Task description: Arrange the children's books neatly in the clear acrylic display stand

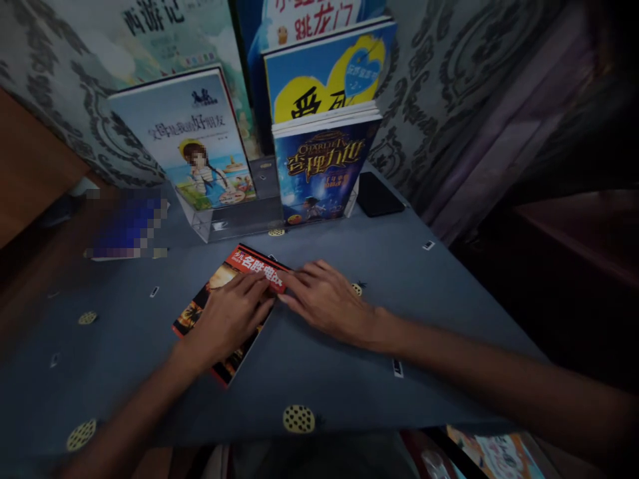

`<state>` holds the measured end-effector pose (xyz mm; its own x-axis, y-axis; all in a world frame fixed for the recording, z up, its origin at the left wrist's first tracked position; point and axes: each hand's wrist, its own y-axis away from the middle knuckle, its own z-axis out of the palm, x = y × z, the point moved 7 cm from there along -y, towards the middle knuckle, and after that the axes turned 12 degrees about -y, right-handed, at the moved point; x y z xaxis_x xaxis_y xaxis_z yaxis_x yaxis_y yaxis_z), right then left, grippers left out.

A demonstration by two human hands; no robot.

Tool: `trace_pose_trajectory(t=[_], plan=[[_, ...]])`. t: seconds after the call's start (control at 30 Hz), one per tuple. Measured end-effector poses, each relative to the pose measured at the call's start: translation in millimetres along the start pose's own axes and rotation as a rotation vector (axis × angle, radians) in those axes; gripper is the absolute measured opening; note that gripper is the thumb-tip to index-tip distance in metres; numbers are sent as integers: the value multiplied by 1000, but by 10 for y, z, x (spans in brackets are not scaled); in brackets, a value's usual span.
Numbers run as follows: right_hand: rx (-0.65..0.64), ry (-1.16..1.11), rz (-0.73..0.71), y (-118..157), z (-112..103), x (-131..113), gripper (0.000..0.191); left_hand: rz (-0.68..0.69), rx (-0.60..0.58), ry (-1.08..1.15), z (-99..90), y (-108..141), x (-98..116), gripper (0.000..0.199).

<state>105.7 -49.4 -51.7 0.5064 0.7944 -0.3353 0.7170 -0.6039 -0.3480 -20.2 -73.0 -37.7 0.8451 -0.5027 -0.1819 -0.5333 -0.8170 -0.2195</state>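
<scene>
A book (203, 307) with a red and black cover and orange sunset-like pictures lies closed and slanted on the table. My left hand (227, 316) rests flat across its cover, fingers stretched toward the title at the top. At the book's upper right corner is my right hand (327, 299); its index finger touches the cover's edge, the thumb sits just below, and the other fingers bend loosely. No gap shows between the thumb and the book's edge. The two hands nearly meet at the fingertips.
Behind, clear stands hold a pale blue book (200, 150), a dark blue book (322, 173) and a yellow-and-blue book (324, 80). A black phone (380, 194) lies to their right. A blurred blue object (124, 226) sits left. Patterned grey cloth covers the table (349, 392).
</scene>
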Motion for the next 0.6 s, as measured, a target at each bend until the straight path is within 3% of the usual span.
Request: trace_pose_trajectory(t=[0.13, 0.33, 0.47, 0.6], plan=[[-71, -43, -25, -64, 112, 96, 45, 60, -40, 265, -37, 379, -235, 38], [-143, -166, -40, -421, 383, 305, 57, 54, -103, 316, -10, 889, -296, 67], [-125, -233, -51, -564, 465, 338, 57, 36, -91, 263, 7, 955, -213, 58], [-130, -261, -51, -541, 489, 310, 58, 43, -20, 233, -14, 936, -148, 45]])
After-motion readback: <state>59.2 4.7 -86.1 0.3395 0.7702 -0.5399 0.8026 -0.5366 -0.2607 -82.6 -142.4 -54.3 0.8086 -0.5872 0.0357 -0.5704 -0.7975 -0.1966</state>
